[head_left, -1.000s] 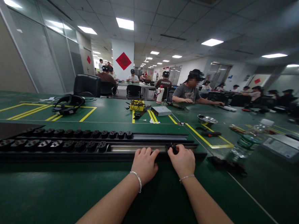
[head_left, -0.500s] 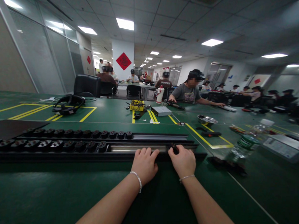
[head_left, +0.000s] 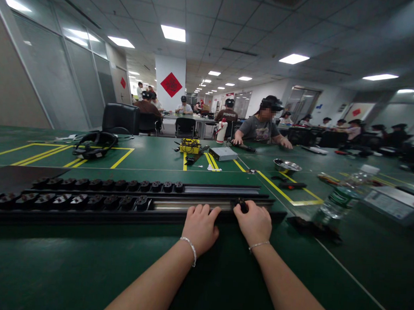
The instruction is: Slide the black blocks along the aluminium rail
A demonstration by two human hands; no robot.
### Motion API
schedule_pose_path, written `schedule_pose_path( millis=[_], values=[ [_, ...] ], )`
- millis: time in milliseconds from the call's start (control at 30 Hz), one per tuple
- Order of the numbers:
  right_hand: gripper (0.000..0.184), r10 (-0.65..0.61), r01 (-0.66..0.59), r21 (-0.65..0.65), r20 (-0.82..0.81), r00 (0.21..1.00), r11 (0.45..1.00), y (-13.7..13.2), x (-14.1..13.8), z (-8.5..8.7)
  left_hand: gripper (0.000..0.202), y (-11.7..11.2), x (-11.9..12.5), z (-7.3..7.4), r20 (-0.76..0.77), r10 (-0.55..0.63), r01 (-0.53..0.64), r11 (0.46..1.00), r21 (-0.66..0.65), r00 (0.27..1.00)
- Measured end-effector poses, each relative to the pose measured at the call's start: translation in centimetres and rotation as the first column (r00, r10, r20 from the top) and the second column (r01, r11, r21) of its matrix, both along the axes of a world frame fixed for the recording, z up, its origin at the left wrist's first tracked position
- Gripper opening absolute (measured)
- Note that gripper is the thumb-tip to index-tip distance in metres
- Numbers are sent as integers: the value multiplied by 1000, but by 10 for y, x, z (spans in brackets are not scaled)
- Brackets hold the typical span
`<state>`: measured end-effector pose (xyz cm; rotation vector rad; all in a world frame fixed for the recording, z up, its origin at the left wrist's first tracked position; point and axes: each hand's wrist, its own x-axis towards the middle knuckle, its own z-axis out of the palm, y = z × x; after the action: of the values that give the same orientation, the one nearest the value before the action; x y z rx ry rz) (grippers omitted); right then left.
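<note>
Two long black power tracks lie side by side, the near track and the far track. Rows of round black socket adapters fill their left parts, while the silvery channel shows on the right. My left hand grips the near track right of its adapters, fingers over the channel and thumb at the front edge. Toward the track's right end, my right hand pinches a single black socket adapter at the channel. My fingers partly hide this adapter, and I cannot tell if it is seated.
Right of the tracks stand a water bottle and dark loose parts. A metal bowl, a grey box, a yellow box with cables and a black headset lie farther back. A co-worker sits opposite.
My right hand has turned the socket adapter slightly; my left hand keeps its place. Across the table, the co-worker's outstretched arm has drawn back from a pale flat object.
</note>
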<state>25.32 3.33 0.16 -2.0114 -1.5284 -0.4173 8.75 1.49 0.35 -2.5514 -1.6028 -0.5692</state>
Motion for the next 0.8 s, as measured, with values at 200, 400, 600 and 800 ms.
schedule_pose_path(
  millis=[200, 400, 600, 800],
  values=[
    [26, -4, 4, 6, -17, 1000, 1000, 0, 0, 1, 44, 0, 0, 0, -4, -4, 4, 1000, 3, 1000],
    [25, -3, 2, -14, -35, 999, 1000, -2, -1, 3, 44, -1, 0, 3, -15, -1, 0, 1000, -21, 1000],
    [26, -19, 18, -15, -34, 999, 1000, -1, 0, 2, 44, -2, 0, 5, -23, 7, -8, 999, -41, 1000],
    [28, -28, 27, -23, -45, 999, 999, 0, 0, 0, 45, -2, 0, 4, -18, 5, -6, 1000, -28, 1000]
  ],
)
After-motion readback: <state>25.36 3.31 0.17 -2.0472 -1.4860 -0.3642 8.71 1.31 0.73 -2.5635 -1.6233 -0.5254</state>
